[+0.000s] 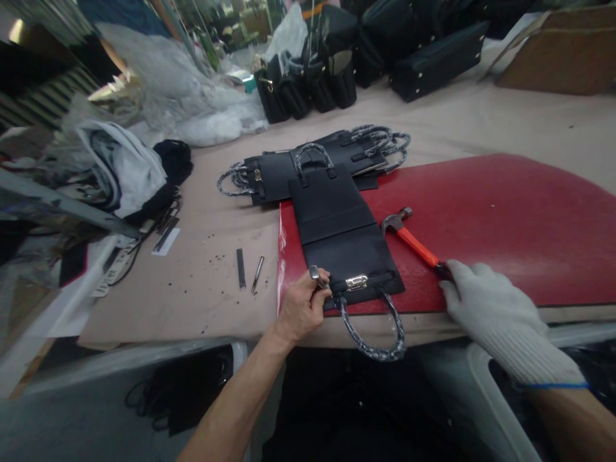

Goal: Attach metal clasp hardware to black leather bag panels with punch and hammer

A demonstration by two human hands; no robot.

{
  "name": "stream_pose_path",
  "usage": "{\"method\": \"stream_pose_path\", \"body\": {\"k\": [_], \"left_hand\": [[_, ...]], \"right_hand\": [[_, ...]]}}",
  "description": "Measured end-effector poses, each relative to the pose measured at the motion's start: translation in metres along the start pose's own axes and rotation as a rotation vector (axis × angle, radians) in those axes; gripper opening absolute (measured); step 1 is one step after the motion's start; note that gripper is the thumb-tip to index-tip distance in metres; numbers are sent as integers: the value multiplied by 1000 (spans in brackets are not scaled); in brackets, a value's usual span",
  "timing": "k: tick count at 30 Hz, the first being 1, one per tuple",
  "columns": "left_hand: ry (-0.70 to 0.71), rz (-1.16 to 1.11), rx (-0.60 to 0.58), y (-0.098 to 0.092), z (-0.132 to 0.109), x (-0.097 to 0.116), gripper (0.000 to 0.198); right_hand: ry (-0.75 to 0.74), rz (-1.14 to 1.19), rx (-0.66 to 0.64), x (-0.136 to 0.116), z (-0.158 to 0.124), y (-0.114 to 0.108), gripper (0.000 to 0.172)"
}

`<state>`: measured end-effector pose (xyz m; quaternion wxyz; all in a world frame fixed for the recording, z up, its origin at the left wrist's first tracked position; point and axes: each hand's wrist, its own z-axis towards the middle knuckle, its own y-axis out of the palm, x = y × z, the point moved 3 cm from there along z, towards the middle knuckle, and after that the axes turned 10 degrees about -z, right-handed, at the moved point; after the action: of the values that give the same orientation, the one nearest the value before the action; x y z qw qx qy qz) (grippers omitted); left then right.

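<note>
My bare left hand (303,305) is closed around a short metal punch (315,274) at the near left corner of a black bag panel (334,221). The panel lies flat, with a silver clasp (357,282) and a wrapped handle (370,350) that hangs past the table edge. In a white knitted glove, my right hand (491,314) grips the end of a claw hammer (416,245). Its orange handle and metal head lie low over the red mat (481,218), right of the panel. The tip of the punch is hidden by my fingers.
More black bag panels (279,173) with wrapped handles are stacked behind. A flat dark metal bar (240,268) and a slim metal punch (258,274) lie to the left. Several black bags (308,83) stand at the back, near a brown board (558,54). Plastic wrapping (168,96) is heaped at left.
</note>
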<state>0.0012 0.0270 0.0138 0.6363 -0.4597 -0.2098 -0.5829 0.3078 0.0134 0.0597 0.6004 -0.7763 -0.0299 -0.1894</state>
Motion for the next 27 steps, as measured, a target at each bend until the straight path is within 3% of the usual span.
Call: {"method": "stream_pose_path", "body": {"k": [6, 10, 15, 17, 19, 21, 27], "left_hand": [[-2, -4, -4, 1, -2, -2, 21], [3, -17, 13, 2, -2, -2, 20], [-15, -34, 4, 2, -1, -3, 20], [-33, -33, -8, 3, -1, -3, 20], [-49, -29, -17, 4, -1, -4, 20], [-58, -22, -24, 4, -1, -4, 19], [-76, -29, -19, 4, 0, -2, 19]], "right_hand": [[-59, 77, -100, 4, 16, 2, 44], [-30, 303, -107, 12, 28, 7, 47], [71, 955, -122, 7, 6, -10, 26], [93, 1281, -137, 4, -13, -26, 27], [32, 1467, -139, 2, -32, -44, 33], [-76, 1444, -109, 1, -47, -58, 35], [-314, 1007, 129, -3, -69, -84, 32]]}}
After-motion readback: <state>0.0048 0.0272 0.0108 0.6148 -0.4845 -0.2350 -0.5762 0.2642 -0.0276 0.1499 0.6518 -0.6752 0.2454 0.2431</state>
